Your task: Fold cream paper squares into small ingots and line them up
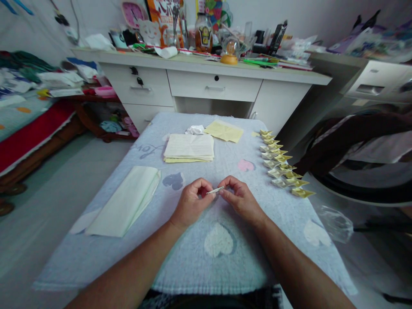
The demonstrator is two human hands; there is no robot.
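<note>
Between both hands, just above the cloth, is a small folded strip of paper (215, 190), seen nearly edge-on. My left hand (193, 201) pinches its left end with thumb and fingertips. The other end is pinched by my right hand (240, 198). Beyond the hands lies a stack of pale paper sheets (189, 146) with yellow ones at the bottom. A creased yellow sheet (224, 130) rests behind it, next to a crumpled white paper (195, 129). Several folded paper boats (279, 164), yellow and white, stand in rows at the right edge. A large folded pale-green paper (125, 201) lies at left.
A blue cloth with hearts covers the table (180, 262). Behind it stands a white desk (214, 86) crowded with a jar (204, 33) and other items. To the right is a washing machine (380, 86) with dark clothing hanging from its door; a bed (32, 116) is at left.
</note>
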